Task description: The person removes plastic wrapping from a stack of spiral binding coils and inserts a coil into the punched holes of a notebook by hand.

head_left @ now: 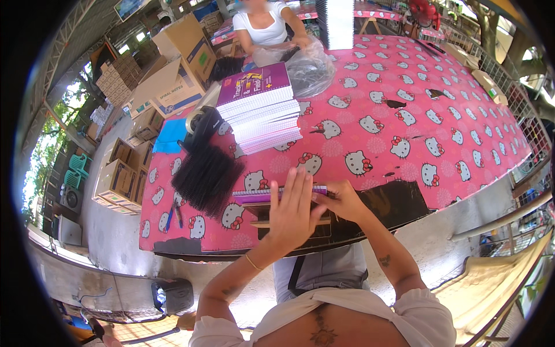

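The white shirt (354, 299) sits nearest me; purple notebook (253, 198) runs behind my left hand (292, 211), fingers straight, its end pinched by my right hand (344, 202).

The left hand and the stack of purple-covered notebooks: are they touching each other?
Apart. In the head view, pink tablecloth shows between the fingertips of the left hand and the stack of notebooks.

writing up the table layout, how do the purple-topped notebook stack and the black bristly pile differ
The notebook stack has a purple top and pale sides; the bristly pile is all black. The notebook stack shows flat layers, the bristly pile thin strands. The bristly pile sits lower in the picture than the notebook stack. Both rest on the pink tablecloth.
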Demonstrator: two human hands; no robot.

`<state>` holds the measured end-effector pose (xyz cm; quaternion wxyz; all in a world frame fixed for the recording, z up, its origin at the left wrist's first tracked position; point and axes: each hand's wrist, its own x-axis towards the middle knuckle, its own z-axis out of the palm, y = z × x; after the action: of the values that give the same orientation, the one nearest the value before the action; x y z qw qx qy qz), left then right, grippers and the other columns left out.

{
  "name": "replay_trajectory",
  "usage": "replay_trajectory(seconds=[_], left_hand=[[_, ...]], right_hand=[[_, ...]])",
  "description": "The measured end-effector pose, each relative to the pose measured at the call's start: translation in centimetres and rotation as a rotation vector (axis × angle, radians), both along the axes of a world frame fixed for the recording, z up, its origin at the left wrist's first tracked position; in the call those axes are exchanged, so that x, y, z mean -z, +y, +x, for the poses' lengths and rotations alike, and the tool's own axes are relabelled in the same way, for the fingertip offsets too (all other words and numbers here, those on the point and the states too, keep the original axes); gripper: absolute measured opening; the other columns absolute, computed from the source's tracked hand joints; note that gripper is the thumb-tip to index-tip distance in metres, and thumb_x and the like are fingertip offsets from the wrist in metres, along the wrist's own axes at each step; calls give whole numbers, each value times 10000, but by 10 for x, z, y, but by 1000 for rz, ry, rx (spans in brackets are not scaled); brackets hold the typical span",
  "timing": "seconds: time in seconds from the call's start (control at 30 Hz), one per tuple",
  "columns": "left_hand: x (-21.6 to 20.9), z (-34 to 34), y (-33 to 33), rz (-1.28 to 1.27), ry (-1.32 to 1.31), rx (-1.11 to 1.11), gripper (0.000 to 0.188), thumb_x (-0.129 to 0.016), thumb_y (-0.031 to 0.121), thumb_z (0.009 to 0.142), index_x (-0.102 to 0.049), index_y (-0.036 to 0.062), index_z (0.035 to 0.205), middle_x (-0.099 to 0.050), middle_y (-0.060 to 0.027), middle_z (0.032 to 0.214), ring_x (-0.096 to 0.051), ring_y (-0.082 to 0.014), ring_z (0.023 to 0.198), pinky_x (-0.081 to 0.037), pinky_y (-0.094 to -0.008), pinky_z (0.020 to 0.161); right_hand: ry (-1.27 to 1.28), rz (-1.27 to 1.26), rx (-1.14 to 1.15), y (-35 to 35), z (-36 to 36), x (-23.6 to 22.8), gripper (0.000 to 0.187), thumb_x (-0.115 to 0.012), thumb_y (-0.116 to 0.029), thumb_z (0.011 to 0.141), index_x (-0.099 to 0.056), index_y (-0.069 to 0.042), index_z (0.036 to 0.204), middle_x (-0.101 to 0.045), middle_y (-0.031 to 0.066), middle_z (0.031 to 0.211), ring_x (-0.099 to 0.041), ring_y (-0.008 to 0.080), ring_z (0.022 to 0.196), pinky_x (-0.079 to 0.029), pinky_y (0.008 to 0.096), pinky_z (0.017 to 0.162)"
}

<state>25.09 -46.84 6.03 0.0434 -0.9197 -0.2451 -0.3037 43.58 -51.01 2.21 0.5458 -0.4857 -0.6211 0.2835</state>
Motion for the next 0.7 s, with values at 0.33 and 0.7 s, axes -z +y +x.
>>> replay_trajectory(seconds=[0.33, 0.7], left_hand=[[-39, 5, 14, -183, -229, 101, 214, -712, 240, 936, -717, 106, 1103, -745, -58, 967, -715, -253, 924, -201, -583, 1204], [-28, 0, 27, -240, -163, 153, 118, -722, 209, 928, -749, 125, 1007, -736, -34, 839, -701, -232, 781, -233, -599, 1188]], right_hand=[[-154, 112, -49, -13, 16, -45, 276, -746, -136, 914, -729, -11, 1159, -744, 111, 881, -695, 156, 755, -538, 302, 708], [-78, -288, -266, 10, 54, -69, 190, -722, -104, 936, -753, 15, 1081, -765, 76, 952, -701, 109, 905, -558, 292, 866]])
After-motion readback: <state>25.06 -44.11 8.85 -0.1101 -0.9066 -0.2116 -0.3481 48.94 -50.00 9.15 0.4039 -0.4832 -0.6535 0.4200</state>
